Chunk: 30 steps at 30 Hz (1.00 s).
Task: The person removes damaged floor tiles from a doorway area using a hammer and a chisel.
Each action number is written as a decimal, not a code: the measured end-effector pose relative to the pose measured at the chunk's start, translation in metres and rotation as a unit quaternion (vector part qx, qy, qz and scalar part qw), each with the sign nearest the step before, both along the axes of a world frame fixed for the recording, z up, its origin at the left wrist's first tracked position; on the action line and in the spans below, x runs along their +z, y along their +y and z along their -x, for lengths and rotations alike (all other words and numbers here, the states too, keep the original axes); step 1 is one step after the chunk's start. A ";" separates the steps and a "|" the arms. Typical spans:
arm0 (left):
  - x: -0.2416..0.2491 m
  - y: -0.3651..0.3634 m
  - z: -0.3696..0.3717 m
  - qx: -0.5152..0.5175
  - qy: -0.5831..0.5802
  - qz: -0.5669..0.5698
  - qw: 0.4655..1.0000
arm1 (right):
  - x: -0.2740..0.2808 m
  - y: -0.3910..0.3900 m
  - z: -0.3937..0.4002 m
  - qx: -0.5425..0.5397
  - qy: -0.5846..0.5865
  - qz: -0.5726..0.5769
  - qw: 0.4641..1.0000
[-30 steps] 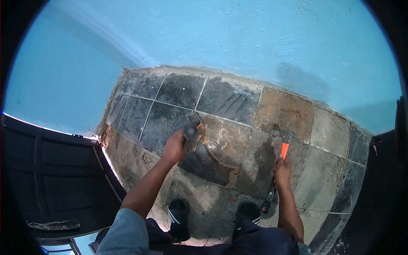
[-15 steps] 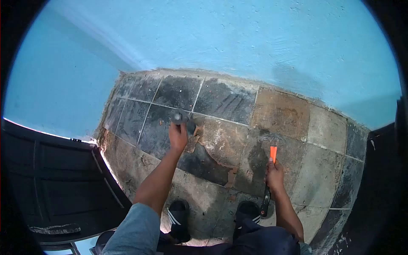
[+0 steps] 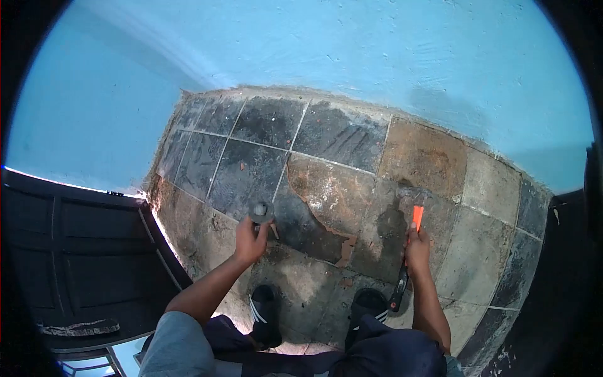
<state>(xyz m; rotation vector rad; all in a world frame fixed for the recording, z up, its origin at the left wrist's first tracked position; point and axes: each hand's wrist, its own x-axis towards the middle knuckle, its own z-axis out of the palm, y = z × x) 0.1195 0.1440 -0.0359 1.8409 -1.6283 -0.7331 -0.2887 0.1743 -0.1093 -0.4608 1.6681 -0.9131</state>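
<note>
My left hand [image 3: 251, 242] is closed around a grey chisel [image 3: 260, 210] with a round hand guard, seen nearly end-on. It is above the front edge of a broken black tile [image 3: 301, 223], whose right side ends in a jagged curve. Its fingers partly hide the chisel's lower part. In my right hand [image 3: 417, 248] is a hammer [image 3: 418, 213] with an orange and black handle. The hammer's dark head is over the bare mortar to the right of the broken tile. A reddish shard [image 3: 347, 248] lies by the tile's right corner.
Intact black tiles [image 3: 267, 119] run along the blue wall [image 3: 314, 44]. Bare patches [image 3: 424, 157] of brown and grey mortar spread to the right. My sandalled feet [image 3: 265, 311] stand on the near floor. A dark panelled door [image 3: 94, 251] is at the left.
My left hand has drawn the chisel back toward my feet. Loose shards around it have gone from the broken tile's upper edge. The hammer stays in my right hand, slightly farther right.
</note>
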 end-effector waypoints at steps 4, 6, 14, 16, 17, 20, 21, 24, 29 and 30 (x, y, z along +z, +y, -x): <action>-0.041 -0.035 -0.005 0.024 0.028 0.121 0.992 | 0.003 -0.009 0.004 -0.016 -0.030 0.013 0.999; -0.053 -0.030 -0.005 0.036 0.001 0.119 0.992 | -0.005 -0.007 0.007 -0.020 -0.022 0.018 0.999; -0.015 0.065 -0.042 -0.230 -0.095 0.010 0.968 | -0.023 0.010 0.019 0.000 0.016 0.014 1.000; -0.002 0.066 -0.044 -0.295 -0.123 -0.038 0.947 | -0.007 0.010 0.018 0.000 0.008 -0.004 1.000; 0.006 0.065 -0.045 -0.325 -0.155 -0.081 0.929 | -0.001 0.010 0.018 0.000 0.005 -0.014 1.000; 0.004 0.058 -0.044 -0.372 -0.148 -0.160 0.902 | -0.010 0.016 0.020 -0.020 0.019 0.000 1.000; 0.001 0.053 -0.042 -0.380 -0.129 -0.178 0.899 | -0.011 0.017 0.022 -0.020 0.012 -0.003 1.000; 0.013 0.034 0.006 -0.357 -0.080 -0.179 0.913 | -0.012 0.024 0.026 -0.026 0.007 -0.014 1.000; 0.009 -0.003 0.109 -0.335 0.058 -0.031 0.940 | -0.009 0.036 0.027 -0.033 0.020 -0.034 0.999; 0.003 -0.009 0.126 -0.314 0.069 -0.034 0.946 | -0.009 0.040 0.027 -0.031 0.022 -0.039 0.999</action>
